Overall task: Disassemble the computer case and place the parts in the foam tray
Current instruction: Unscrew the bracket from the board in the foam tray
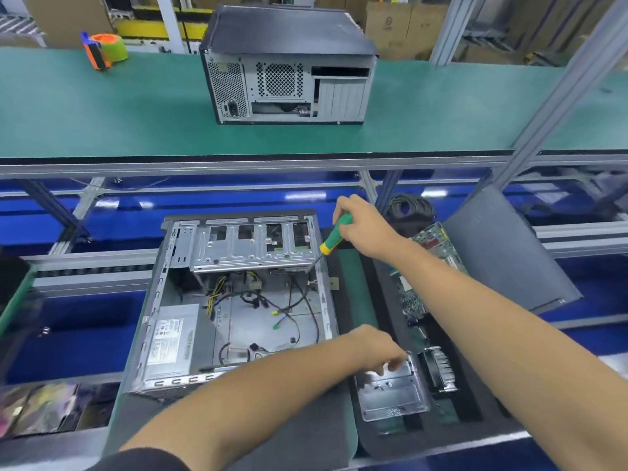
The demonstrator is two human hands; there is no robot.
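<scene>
An orange and green tape dispenser sits at the far left of the upper green shelf, and a closed black and grey computer tower stands further along it, rear panel facing the camera. Below, the open grey metal computer case lies on its side on a green mat, with a silver power supply unit at its left, loose black and yellow cables in the middle and a perforated metal drive cage across its far end. The left hand reaches across the case's near right corner, its fingers curled onto the top edge of a flat silver metal bracket lying in the black foam tray just beside the case. The right hand grips a green and yellow screwdriver, its tip at the drive cage's right corner. A green circuit board and a finned black heatsink also lie in the tray, and a dark grey side panel leans at the right.
</scene>
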